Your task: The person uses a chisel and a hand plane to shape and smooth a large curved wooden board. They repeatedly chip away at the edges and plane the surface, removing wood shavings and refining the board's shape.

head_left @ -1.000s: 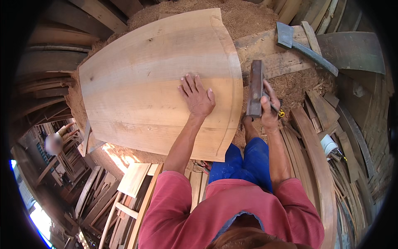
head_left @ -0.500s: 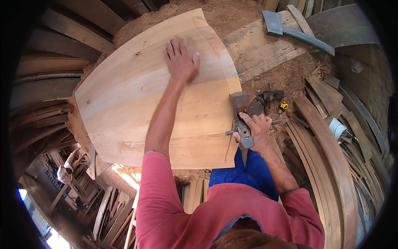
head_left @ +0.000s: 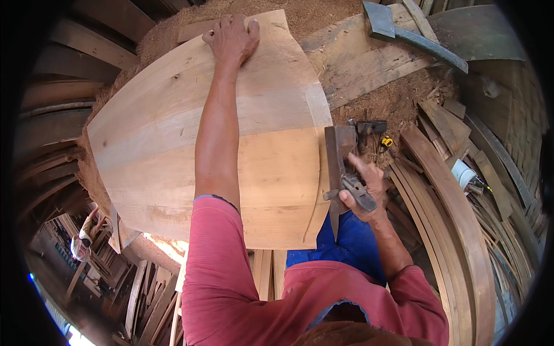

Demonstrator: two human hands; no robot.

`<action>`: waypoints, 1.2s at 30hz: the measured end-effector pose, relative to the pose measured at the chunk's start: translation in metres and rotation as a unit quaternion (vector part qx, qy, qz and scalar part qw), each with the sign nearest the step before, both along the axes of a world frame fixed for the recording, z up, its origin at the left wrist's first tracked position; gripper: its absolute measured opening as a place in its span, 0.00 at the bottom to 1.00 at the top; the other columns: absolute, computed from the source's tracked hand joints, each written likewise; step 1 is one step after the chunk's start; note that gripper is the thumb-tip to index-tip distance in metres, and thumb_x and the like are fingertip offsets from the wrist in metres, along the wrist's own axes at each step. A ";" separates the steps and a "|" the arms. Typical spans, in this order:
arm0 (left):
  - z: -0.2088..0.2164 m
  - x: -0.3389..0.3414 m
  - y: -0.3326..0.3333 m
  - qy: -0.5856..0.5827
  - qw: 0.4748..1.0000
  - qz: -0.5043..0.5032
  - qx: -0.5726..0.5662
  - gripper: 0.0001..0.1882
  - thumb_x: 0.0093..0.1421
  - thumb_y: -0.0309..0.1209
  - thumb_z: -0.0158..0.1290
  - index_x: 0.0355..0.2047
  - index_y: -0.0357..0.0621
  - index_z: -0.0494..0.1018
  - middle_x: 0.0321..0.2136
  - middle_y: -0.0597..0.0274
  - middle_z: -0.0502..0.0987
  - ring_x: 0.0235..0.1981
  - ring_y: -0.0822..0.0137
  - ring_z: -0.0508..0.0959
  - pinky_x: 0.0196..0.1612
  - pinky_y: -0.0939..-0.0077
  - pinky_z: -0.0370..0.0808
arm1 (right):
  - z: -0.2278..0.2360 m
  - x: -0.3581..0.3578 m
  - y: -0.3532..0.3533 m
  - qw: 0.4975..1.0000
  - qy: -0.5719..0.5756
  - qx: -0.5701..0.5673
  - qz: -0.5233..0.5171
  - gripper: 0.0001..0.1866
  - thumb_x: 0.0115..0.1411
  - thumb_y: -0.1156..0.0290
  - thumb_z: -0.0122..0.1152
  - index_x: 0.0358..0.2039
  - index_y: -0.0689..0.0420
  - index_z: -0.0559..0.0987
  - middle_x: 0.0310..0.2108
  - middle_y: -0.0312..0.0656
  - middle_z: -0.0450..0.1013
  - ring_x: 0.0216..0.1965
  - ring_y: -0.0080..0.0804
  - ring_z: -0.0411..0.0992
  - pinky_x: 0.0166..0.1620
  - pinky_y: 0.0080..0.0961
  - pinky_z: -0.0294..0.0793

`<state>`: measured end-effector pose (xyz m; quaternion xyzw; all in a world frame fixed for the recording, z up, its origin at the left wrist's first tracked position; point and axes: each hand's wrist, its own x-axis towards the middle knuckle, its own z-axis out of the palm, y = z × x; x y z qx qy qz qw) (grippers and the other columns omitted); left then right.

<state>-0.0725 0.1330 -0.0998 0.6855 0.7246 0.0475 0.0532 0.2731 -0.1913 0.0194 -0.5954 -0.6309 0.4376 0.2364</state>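
Note:
A broad, pale wooden panel [head_left: 277, 161] made of joined boards, with a curved outline, lies in front of me. My left hand [head_left: 234, 43] is at its far edge, the fingers curled over the rim. In my right hand [head_left: 366, 187] is a wooden hand plane [head_left: 336, 151] with a crossbar handle and a metal blade. I hold it tilted beside the panel's right edge, above my blue-clad thigh. A thin line or strip [head_left: 317, 202] runs along the panel near that edge. My right fingers wrap the plane's rear, partly hidden behind it.
An axe [head_left: 415, 40] rests on a rough plank [head_left: 358, 63] at the far right. Near the plane lie a dark tool [head_left: 371, 127] and a yellow tape measure [head_left: 386, 141]. Curved timbers [head_left: 456, 213] stack at right. Sawdust covers the ground; another person [head_left: 82, 245] is at far left.
My left hand has slid from flat on the panel to its far edge and curled over it. The plane has tilted and shifted slightly right; the panel has shifted slightly left and nearer.

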 end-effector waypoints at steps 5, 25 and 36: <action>0.009 0.031 -0.048 -0.002 0.998 -0.020 0.056 0.23 0.70 0.48 0.50 0.56 0.50 0.80 0.53 0.48 0.80 0.60 0.50 0.73 0.62 0.37 0.58 | -0.001 0.005 0.058 0.996 0.062 0.042 -0.058 0.61 0.51 0.28 0.74 0.70 0.66 0.70 0.41 0.44 0.77 0.44 0.38 0.71 0.57 0.41 0.59; 0.000 0.014 -0.086 -0.005 0.988 0.018 0.154 0.16 0.67 0.37 0.55 0.52 0.47 0.81 0.53 0.53 0.78 0.61 0.48 0.71 0.66 0.44 0.59 | -0.048 -0.030 0.165 0.943 -0.193 0.233 0.139 0.55 0.55 0.37 0.73 0.74 0.58 0.67 0.35 0.40 0.80 0.39 0.38 0.71 0.48 0.43 0.59; 0.001 0.017 -0.081 -0.019 0.989 0.016 0.145 0.16 0.70 0.39 0.53 0.53 0.53 0.82 0.53 0.59 0.79 0.62 0.52 0.70 0.66 0.45 0.57 | -0.057 -0.040 0.201 0.937 -0.203 0.258 0.117 0.51 0.58 0.36 0.70 0.74 0.53 0.68 0.36 0.40 0.81 0.40 0.40 0.72 0.48 0.47 0.60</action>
